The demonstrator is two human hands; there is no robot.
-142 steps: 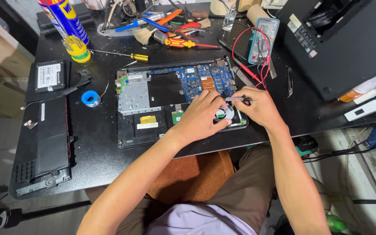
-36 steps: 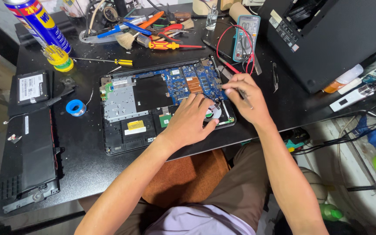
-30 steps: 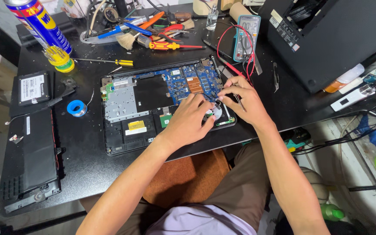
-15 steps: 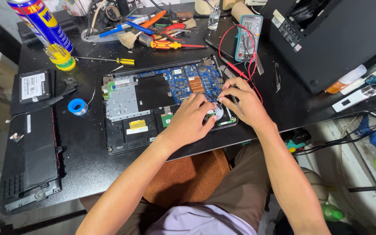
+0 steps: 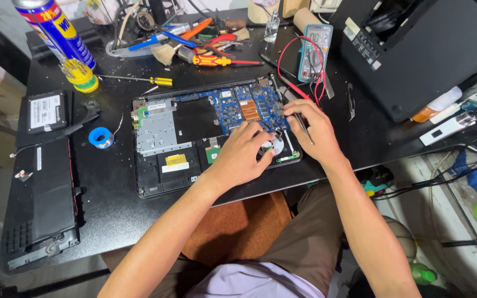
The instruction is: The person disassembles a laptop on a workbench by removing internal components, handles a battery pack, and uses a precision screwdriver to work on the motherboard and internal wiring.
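An opened black laptop base (image 5: 194,118) lies on the black table, its blue circuit board (image 5: 238,105) exposed. My left hand (image 5: 243,157) rests on the laptop's right front corner, fingertips touching a round pale fan (image 5: 276,145). My right hand (image 5: 314,128) sits just right of it at the laptop's right edge, pinching a thin dark tool (image 5: 305,129) that points down toward the fan corner. What the tool tip touches is hidden by my fingers.
A grey multimeter (image 5: 314,52) with red leads lies behind my right hand. Screwdrivers (image 5: 161,81), pliers and a brush clutter the back. A blue-yellow spray can (image 5: 56,33), a blue solder roll (image 5: 101,137), a flat drive (image 5: 45,111) and a long battery (image 5: 42,201) are left; a black printer (image 5: 432,49) is right.
Both hands stay at the laptop's right front corner. My right hand has shifted slightly around the fan with the thin tool; the view has moved a little.
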